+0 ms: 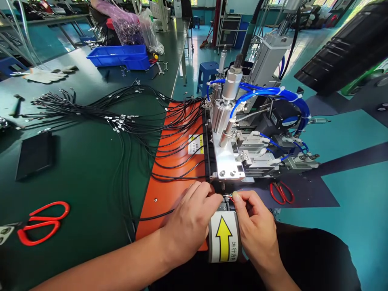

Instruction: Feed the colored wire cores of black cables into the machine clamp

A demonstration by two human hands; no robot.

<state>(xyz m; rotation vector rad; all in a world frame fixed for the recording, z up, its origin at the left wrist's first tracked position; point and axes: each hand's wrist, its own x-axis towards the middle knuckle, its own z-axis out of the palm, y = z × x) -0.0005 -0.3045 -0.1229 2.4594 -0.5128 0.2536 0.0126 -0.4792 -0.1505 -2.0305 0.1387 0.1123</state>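
Observation:
My left hand (pixel 194 218) is closed at the front of the machine, and a black cable (pixel 156 216) runs under its fingers from the left. At that cable's end, thin coloured wires (pixel 229 196) show between my two hands. My right hand (pixel 257 224) pinches these wires between thumb and forefinger. Both hands are over a feed track (pixel 223 206), just in front of the metal press machine (pixel 228 158). Below them is a white label with a yellow arrow (pixel 224 236). The wire tips are too small to make out fully.
Many black cables (pixel 91 110) with metal ends lie across the green table and orange plate (pixel 176 192). Red-handled scissors (pixel 45 224) lie at left, another red pair (pixel 281 193) at right. A blue bin (pixel 118 55), gloves (pixel 48 75) and a black box (pixel 34 154) are farther off.

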